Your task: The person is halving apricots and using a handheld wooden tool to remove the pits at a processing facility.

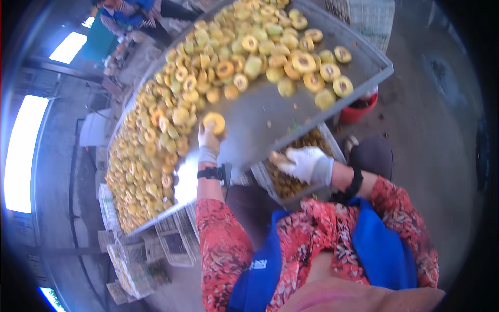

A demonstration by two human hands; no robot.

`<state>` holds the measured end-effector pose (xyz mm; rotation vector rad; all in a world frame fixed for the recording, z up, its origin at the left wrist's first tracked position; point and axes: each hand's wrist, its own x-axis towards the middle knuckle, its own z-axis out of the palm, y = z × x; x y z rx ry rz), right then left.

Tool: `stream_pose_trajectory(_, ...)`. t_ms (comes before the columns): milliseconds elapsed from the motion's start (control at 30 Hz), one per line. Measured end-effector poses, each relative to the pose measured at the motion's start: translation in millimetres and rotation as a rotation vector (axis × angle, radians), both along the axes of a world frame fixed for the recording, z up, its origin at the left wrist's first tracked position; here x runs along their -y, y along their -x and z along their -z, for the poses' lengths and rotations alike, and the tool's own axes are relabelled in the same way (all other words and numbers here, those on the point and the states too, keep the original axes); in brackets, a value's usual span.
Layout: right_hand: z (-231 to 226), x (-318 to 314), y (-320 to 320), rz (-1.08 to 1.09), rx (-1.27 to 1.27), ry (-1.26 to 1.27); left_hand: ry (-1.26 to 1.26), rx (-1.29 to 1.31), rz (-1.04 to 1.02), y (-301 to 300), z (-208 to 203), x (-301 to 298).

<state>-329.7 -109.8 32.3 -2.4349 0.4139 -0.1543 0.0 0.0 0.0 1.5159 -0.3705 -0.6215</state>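
A metal-rimmed table (249,122) bears a large heap of halved yellow stone fruit (176,117), some with dark pits showing. My left hand (209,139), in a white glove, is closed on a yellow fruit half (213,122) at the heap's near edge, over the bare metal. Off the table's near edge, my gloved right hand (307,164) hovers above a crate (337,144) holding more fruit. Its fingers are drawn together and point left; blur hides what is between them.
A red bucket (358,110) stands on the floor beyond the table's right corner. Pale plastic crates (176,239) sit below the table at left, and another stack (371,21) is at the far right. A person (130,15) in blue is at the far left.
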Motion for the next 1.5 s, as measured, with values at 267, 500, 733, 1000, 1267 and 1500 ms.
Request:
stream_pose_trajectory(267, -8, -38, 1, 0.094, 0.192, -0.489, 0.418, -0.384, 0.088, 148, -52, -49)
stream_pose_trajectory(500, -16, -42, 9, 0.092, 0.291, -0.360, 0.468, -0.132, 0.119, 202, -49, -46)
stream_pose_trajectory(733, -23, -40, 12, 0.090, 0.123, -0.590, 0.480, -0.049, 0.093, 221, -42, -37)
stream_pose_trajectory(1000, -27, -37, 13, 0.027, -0.040, -1.055, 0.041, 0.934, -0.225, 231, -35, -15)
stream_pose_trajectory(1267, -28, -3, 6, -0.091, -0.445, -1.146, 0.055, 0.401, 0.109, 196, -39, -20)
stream_pose_trajectory(1500, -1, -43, 7, -0.002, -0.281, -1.367, 0.061, 0.462, -0.267, 217, -14, -24)
